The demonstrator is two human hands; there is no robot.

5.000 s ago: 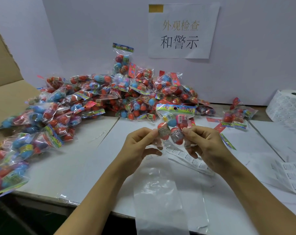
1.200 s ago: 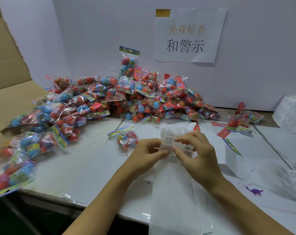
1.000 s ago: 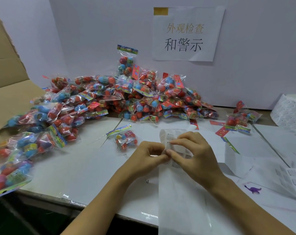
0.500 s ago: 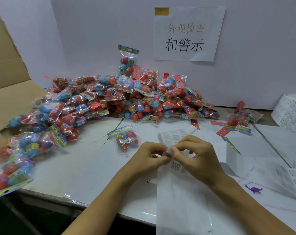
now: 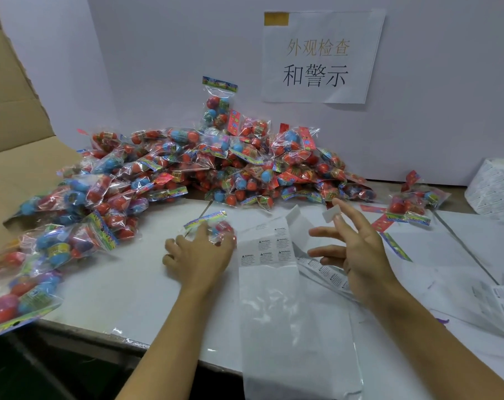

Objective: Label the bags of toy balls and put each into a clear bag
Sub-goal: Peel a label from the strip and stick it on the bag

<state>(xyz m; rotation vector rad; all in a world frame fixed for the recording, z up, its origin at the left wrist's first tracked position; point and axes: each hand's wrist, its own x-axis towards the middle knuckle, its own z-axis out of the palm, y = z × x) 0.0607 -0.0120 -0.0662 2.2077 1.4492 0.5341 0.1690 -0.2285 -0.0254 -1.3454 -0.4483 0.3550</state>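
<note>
Here, my left hand (image 5: 200,255) lands on one bag of toy balls (image 5: 213,226) while my right hand (image 5: 357,255) hangs spread above the table (image 5: 123,287).

At the far left of the frame, a cardboard box flap (image 5: 17,134) leans behind the big pile of ball bags (image 5: 210,168) that runs across the middle. Just left of centre, my left fingers curl over the single bag lying in front of that pile, gripping it against the table. At centre, the clear bag (image 5: 285,313) lies flat with its printed warning labels toward the top, its lower end over the table's near edge. Right of centre, my right fingers are splayed and loose, with a small white label (image 5: 331,215) stuck at one fingertip. In the upper right hangs a paper sign (image 5: 320,56), and at the right edge sits a label roll (image 5: 496,192).
</note>
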